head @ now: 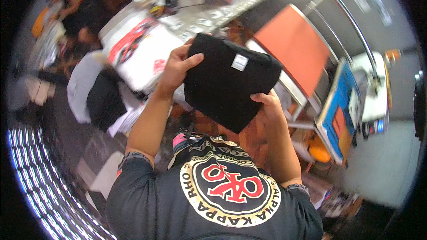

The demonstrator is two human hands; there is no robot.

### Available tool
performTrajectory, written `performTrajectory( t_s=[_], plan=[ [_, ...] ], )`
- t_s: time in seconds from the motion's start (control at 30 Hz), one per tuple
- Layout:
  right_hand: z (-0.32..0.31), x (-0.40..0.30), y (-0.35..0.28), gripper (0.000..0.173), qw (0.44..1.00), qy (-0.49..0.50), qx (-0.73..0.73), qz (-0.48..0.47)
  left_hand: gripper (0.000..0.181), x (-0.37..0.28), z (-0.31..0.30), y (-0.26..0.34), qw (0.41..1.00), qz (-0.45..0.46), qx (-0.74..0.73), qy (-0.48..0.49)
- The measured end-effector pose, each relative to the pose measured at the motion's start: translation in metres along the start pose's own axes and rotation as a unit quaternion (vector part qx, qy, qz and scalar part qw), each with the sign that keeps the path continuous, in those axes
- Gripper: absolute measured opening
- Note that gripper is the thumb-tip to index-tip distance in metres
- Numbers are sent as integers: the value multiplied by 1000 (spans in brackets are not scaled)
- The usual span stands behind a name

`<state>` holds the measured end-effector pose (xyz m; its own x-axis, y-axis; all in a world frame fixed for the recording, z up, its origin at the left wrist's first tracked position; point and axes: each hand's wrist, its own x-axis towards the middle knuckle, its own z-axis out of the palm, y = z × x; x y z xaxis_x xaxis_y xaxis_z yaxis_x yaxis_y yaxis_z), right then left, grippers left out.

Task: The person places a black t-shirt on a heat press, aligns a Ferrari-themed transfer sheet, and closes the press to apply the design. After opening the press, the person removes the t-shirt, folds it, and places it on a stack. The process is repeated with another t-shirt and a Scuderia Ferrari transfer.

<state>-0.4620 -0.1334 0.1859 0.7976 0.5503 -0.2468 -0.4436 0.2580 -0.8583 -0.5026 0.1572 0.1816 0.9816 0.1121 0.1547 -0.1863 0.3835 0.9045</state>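
Observation:
A piece of folded black fabric (220,83), which looks like a garment, is held up in front of my chest. It carries a small white label (240,62) near its upper edge. My left hand (181,61) pinches its left side, thumb on top and fingers hidden behind. Lower on the right side, my right hand (269,103) grips it with the thumb over the front. Beyond my left hand lies a white printed cloth (146,53) with a red and black picture on it. To the right of the fabric is an orange-red flat board (293,46).
A heat press-like machine (367,86) with metal bars stands at the right, beside a blue-surfaced board (343,106). Grey and black cloth (100,93) hangs at the left. Small pale pieces lie on the far table (200,20). Another person (83,13) is at the upper left.

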Motion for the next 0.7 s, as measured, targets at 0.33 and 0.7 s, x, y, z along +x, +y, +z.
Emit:
performTrajectory(
  t_s=[0.33,0.7],
  plan=[
    [-88,-177,-70,49,802,50,-533,-266,38,8,224,-38,841,131,258,-457],
    [-206,-276,212,41,850,498,-134,-108,22,-71,278,-238,579,13,522,-626]
  ],
)
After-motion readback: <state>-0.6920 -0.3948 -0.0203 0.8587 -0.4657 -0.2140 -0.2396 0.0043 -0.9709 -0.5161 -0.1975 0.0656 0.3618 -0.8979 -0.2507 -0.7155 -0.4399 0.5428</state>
